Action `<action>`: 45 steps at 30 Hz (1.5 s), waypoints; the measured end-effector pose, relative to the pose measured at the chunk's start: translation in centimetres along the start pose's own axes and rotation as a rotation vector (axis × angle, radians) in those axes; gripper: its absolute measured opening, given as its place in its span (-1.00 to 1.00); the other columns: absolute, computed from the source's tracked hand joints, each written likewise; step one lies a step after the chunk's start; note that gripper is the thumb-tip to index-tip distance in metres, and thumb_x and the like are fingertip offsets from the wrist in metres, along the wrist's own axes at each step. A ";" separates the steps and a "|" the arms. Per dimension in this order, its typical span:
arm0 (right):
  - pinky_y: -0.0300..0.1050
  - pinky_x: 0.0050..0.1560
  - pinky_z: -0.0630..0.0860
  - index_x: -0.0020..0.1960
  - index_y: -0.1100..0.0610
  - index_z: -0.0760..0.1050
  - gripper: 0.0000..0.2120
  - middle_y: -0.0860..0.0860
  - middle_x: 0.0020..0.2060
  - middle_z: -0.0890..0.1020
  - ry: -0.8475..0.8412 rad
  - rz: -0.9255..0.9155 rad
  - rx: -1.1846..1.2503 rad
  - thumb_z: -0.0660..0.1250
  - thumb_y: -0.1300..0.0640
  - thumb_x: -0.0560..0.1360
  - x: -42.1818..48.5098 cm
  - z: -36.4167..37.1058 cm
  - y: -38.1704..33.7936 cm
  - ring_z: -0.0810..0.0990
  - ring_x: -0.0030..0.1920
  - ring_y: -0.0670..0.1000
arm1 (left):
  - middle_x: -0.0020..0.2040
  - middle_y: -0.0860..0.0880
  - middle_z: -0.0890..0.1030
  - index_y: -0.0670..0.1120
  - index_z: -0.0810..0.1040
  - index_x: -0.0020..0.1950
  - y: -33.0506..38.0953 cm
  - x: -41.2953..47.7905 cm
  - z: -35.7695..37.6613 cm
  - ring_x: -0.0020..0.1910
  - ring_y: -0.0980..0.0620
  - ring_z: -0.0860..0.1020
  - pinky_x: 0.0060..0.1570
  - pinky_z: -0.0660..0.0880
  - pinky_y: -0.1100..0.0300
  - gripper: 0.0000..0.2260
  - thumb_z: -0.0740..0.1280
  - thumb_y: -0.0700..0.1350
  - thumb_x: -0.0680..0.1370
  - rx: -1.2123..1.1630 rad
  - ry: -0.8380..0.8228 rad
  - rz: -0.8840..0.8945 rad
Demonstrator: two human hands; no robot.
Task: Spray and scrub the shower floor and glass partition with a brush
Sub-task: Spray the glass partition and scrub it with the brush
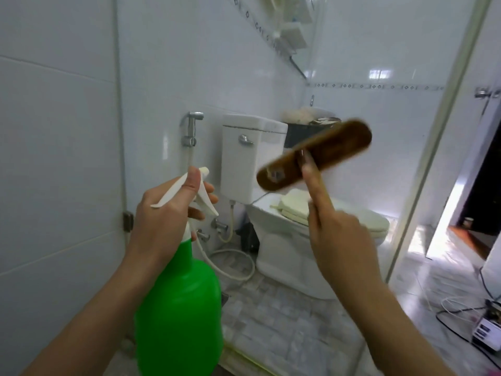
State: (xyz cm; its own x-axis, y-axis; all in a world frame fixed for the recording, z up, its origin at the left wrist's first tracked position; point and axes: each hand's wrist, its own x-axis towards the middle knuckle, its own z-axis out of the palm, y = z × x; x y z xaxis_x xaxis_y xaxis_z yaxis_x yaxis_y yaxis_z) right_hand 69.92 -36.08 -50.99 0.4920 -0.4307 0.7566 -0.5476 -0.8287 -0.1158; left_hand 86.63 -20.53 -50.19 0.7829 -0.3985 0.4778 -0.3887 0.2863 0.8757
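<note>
My left hand (pixel 165 215) grips the white trigger head of a green spray bottle (pixel 180 302), thumb on top and fingers round the trigger, nozzle pointing toward the glass. My right hand (pixel 337 240) holds a brown scrub brush (pixel 314 154) by its handle, index finger stretched along it. The brush head is raised against the glass partition (pixel 366 63), blurred by motion. The partition spans the middle of the view, with a pale frame edge (pixel 433 147) on its right. Grey mosaic floor (pixel 284 321) lies below.
Through the glass stand a white toilet (pixel 287 240) with its cistern (pixel 249 156), a bidet sprayer (pixel 192 128) with hose, and a wall shelf. White tiled wall fills the left. At the right, an open doorway, cables and a small device (pixel 485 329) on the floor.
</note>
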 end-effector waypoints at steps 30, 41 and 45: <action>-0.26 -0.47 0.38 0.41 -0.48 -0.12 -0.49 -0.08 -0.40 0.47 -0.033 0.189 0.017 -0.01 -0.01 0.64 -9.6 1.3 4.7 0.38 -0.50 -0.12 | -0.26 -0.07 0.73 -0.03 0.74 -0.26 1.1 -2.7 6.3 -0.21 -0.05 0.72 0.04 0.59 -0.08 -0.62 0.31 0.22 0.49 -0.140 -0.200 0.078; -0.44 -0.55 0.21 0.53 -0.21 -0.11 -0.26 -0.16 -0.48 0.33 -0.009 0.171 0.090 0.27 0.13 0.57 -6.3 1.0 3.0 0.34 -0.58 -0.16 | -0.21 -0.15 0.71 0.22 0.73 -0.18 -1.2 -2.6 4.8 -0.41 -0.07 0.57 -0.22 0.49 -0.03 -0.70 0.24 0.27 0.50 -0.184 -0.176 0.088; -0.38 -0.58 0.24 0.52 -0.25 -0.01 -0.07 -0.15 -0.53 0.25 -0.109 0.270 0.041 0.48 0.18 0.39 -12.5 2.1 3.9 0.31 -0.64 -0.14 | -0.16 -0.03 0.74 0.21 0.73 -0.20 -1.2 -2.3 4.8 -0.51 0.07 0.41 -0.36 0.39 0.14 -0.71 0.28 0.24 0.55 -0.245 -0.176 0.037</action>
State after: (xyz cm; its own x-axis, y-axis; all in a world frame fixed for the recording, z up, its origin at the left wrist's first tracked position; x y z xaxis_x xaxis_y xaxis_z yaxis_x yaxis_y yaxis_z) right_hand 63.08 -34.64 -62.23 0.4031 -0.6715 0.6217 -0.6416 -0.6918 -0.3312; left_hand 82.91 -24.14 -52.00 0.6659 -0.5223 0.5327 -0.2705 0.4965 0.8248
